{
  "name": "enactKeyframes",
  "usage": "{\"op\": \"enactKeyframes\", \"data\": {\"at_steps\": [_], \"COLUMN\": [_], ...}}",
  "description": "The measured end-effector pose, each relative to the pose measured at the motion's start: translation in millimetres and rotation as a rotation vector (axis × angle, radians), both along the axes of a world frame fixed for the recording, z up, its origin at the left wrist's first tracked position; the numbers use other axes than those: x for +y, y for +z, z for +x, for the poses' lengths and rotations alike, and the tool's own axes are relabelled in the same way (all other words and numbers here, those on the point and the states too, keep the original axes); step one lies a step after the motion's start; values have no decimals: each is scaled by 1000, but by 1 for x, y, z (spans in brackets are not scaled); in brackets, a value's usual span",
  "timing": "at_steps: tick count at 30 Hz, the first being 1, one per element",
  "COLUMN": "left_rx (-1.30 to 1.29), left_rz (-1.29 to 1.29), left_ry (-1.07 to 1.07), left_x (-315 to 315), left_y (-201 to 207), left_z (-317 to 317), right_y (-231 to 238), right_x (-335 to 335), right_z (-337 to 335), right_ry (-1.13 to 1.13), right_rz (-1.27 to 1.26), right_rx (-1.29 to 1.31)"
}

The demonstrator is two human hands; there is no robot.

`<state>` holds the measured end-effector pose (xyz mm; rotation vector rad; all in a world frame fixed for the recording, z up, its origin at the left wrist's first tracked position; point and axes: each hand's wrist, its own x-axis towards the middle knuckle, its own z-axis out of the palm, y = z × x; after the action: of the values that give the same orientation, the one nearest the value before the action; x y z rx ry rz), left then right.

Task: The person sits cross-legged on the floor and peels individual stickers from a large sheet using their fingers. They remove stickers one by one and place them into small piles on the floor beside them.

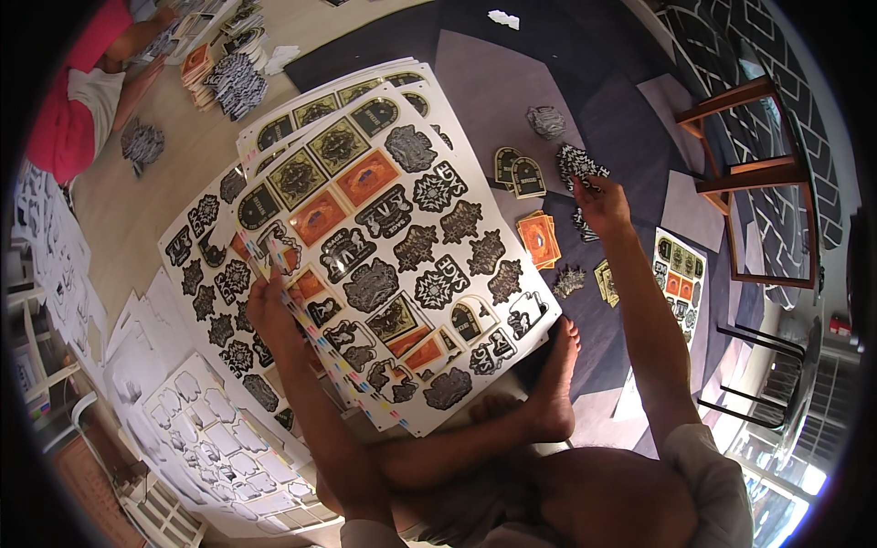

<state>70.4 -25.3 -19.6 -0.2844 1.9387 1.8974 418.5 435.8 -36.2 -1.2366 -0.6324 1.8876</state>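
Note:
A large white sticker sheet (413,420), printed with black, orange and olive-gold stickers, lies over several similar sheets across my crossed leg. My left hand (272,310) is closed at its left edge, with the thumb and fingers on the paper. Out to the right, my right hand (603,205) pinches at a pile of black-and-white cut stickers (577,164). Beside that pile are dark arch-shaped stickers (527,178), a stack of orange rectangular stickers (539,239) and a grey sticker pile (546,121). Smaller piles, one dark (570,281) and one gold (606,281), sit nearer me.
Another person in a red top (82,100) sits at the far left, near heaped cut stickers (236,84). Used backing sheets (224,447) spread at the lower left. A small sticker sheet (681,274), a wooden-framed chair (726,183) and a black chair (758,393) stand to the right.

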Motion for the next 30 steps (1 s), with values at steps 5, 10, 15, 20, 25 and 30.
{"op": "enactKeyframes", "data": {"at_steps": [5,10,15,20,25,30], "left_rx": [48,60,154,-105,-170,-183], "left_rz": [14,30,98,268,326,298], "left_ry": [23,-24,-81,21,-137,-202], "left_x": [-4,1,9,4,-5,-2], "left_y": [0,18,45,53,39,32], "left_z": [5,3,8,5,-21,-41], "right_y": [5,56,71,73,56,34], "right_x": [-11,-51,-126,-207,-241,-247], "right_z": [7,-35,-131,-209,-270,-296], "right_ry": [87,-131,293,735,1048,1001], "right_rz": [275,778,992,1233,1431,1609], "right_rx": [-112,-906,-641,-467,-271,-387]}}
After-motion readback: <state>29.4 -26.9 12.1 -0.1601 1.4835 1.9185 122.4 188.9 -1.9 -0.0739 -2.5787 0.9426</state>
